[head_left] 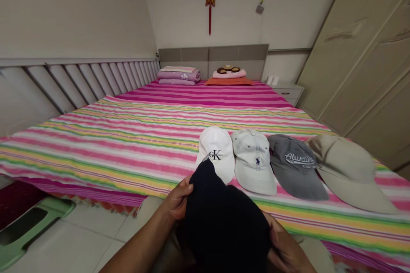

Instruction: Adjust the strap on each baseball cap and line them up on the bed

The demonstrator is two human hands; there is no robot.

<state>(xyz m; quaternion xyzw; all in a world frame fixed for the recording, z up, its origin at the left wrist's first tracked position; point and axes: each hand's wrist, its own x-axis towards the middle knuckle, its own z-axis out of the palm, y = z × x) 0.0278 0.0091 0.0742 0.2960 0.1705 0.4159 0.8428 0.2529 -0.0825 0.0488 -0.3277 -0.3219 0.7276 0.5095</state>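
Between my two hands is a dark, nearly black cap (227, 217), held above the near edge of the bed. My left hand (180, 198) pinches its left edge, thumb on top. On the opposite side my right hand (279, 236) grips the cap's edge, its fingers partly hidden. Just beyond, a row of caps lies on the striped sheet: a white cap (216, 149) with "CK" lettering, partly covered by the dark one, a pale grey cap (254, 160) with a small blue emblem, a dark grey cap (296, 164) with white lettering, and a beige cap (350, 170).
The bed (112, 136) has a barred rail (96, 79) along its left side. Folded bedding (179, 76) and a pillow stack (229, 76) sit by the headboard (192, 56). A green stool (35, 230) stands at lower left; a wardrobe (358, 59) rises on the right.
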